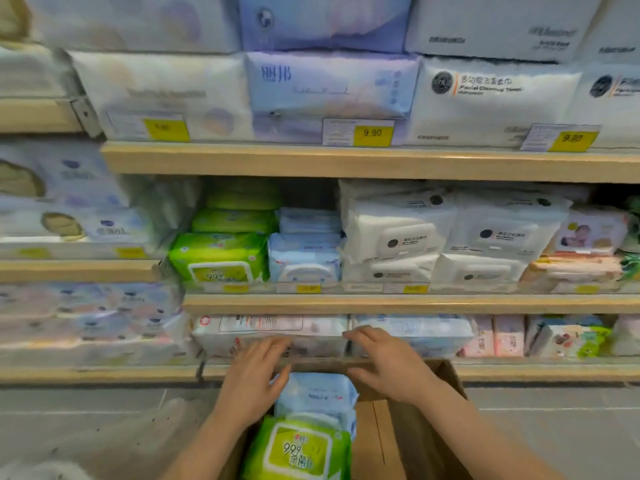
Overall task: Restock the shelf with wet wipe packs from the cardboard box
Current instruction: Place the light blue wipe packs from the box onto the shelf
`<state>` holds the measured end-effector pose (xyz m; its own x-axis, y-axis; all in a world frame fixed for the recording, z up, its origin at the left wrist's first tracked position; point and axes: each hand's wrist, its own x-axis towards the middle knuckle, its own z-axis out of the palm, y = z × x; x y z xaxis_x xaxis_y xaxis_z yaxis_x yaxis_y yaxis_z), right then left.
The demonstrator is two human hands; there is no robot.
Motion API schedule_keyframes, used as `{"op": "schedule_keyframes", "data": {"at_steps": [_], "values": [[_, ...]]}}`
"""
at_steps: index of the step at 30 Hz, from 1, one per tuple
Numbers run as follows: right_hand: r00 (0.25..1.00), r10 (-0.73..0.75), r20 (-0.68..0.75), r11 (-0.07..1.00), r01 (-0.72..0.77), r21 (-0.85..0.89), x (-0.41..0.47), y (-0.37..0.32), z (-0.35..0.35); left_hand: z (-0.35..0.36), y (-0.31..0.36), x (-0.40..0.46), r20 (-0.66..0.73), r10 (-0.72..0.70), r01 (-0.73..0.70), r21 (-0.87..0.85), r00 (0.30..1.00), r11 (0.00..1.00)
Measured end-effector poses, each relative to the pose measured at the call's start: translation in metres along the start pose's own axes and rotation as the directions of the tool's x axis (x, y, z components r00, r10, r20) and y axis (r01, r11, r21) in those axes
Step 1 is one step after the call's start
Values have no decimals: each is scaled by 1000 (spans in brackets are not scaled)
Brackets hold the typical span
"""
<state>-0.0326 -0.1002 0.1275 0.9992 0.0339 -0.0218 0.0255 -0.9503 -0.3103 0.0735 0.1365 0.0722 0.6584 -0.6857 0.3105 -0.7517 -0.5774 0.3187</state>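
Observation:
An open cardboard box (pixel 408 427) stands on the floor below me, against the lowest shelf. Inside it a light blue wet wipe pack (pixel 317 393) stands behind a green wet wipe pack (pixel 298 448). My left hand (pixel 254 375) hovers with fingers spread at the blue pack's left edge. My right hand (pixel 384 365) is held open over the box's far rim, to the right of the blue pack. Neither hand holds anything. On the middle shelf (pixel 381 303) sit matching green packs (pixel 221 254) and blue packs (pixel 304 258), with a dark gap above the blue stack.
White wipe packs (pixel 398 233) fill the middle shelf to the right. Tissue packs (pixel 332 84) with yellow price tags line the upper shelf. Pale packs (pixel 270 334) lie on the lowest shelf just behind my hands. Grey tiled floor (pixel 104 427) spreads on both sides of the box.

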Motion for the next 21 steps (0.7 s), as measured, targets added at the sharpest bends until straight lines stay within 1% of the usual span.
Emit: {"op": "schedule_keyframes", "data": {"at_steps": [4,8,13,17,19,21], "values": [[986,36,162,999,-37,4,14,-6,60,26,-26,-24,93,-33,36,-33,995,999],[963,83,256,997,-80,-22,28,-2,109,55,-46,-34,144,-66,73,-46,987,996],[950,162,269,987,-153,-52,40,1,153,77,-62,-47,218,-69,76,-22,973,997],[938,224,265,972,-194,-135,48,-3,163,83,-68,-54,295,-64,59,27,953,998],[933,247,260,968,-223,-116,50,-5,165,83,-69,-55,323,-77,81,0,943,997],[926,267,265,963,-266,-44,49,-6,165,80,-69,-54,359,-125,168,-91,925,982]]}}
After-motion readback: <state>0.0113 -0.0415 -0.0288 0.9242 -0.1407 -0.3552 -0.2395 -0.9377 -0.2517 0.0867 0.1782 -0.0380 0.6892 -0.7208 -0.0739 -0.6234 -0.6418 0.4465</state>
